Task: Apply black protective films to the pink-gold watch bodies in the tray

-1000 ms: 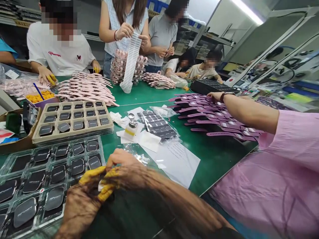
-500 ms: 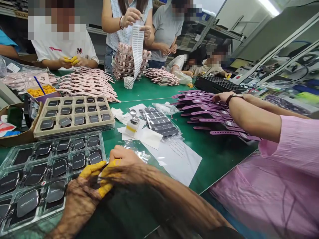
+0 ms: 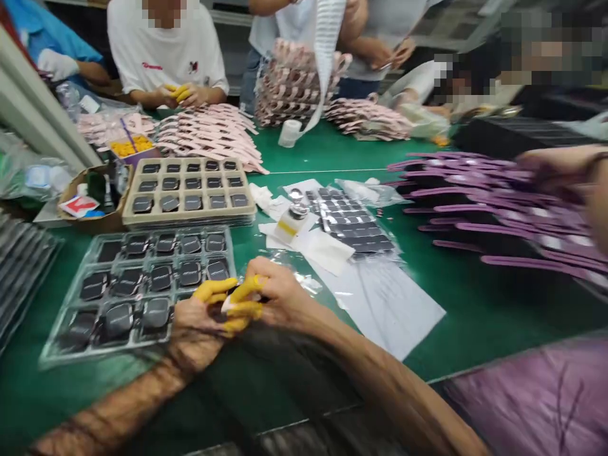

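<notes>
My left hand [image 3: 202,320] and my right hand [image 3: 273,292] meet at the front edge of a clear plastic tray [image 3: 57,342], yellow covers on some fingertips. Both are closed, fingers pinched together. A small white scrap [image 3: 228,305], like a piece of wipe, shows at my right fingertips. Whatever my left fingers grip is hidden behind them. In the tray's compartments sit several dark, square watch faces [image 3: 156,313]. Beyond my right hand, a pump bottle [image 3: 291,223] of clear liquid with a yellow band stands on white paper wipes [image 3: 327,250].
A beige tray [image 3: 190,212] of watch faces lies behind the clear one. Right of the bottle are a sheet of dark squares [image 3: 354,221] and white paper [image 3: 394,310]. A co-worker's hand [image 3: 560,164] is over purple watch straps [image 3: 475,190]. Pink straps [image 3: 209,133] lie across the table.
The view has swung left, so everything sits further right in the picture, with more of the table's left side showing. My hands stay pinched together by the tray.
</notes>
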